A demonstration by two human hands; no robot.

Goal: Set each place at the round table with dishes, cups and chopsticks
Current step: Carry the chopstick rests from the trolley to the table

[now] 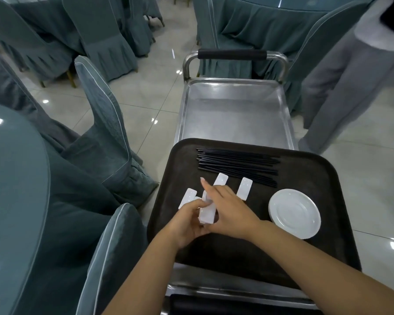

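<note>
A dark tray (305,223) lies across a steel cart. On it are a bundle of black chopsticks (237,164), a short stack of white saucers (295,212) and several white chopstick rests, one lying free (245,187), another at the left (188,197). My left hand (187,226) grips a small stack of white rests (207,213). My right hand (230,210) lies over that stack from the right, its index finger stretched out toward the rests; its other fingers are hidden behind the stack.
The steel cart (232,117) with a black-padded handle (232,54) stretches ahead. The round table's glass edge (16,178) is at the left, with teal-covered chairs (105,123) beside it. A person in grey trousers (341,92) stands at the right of the cart.
</note>
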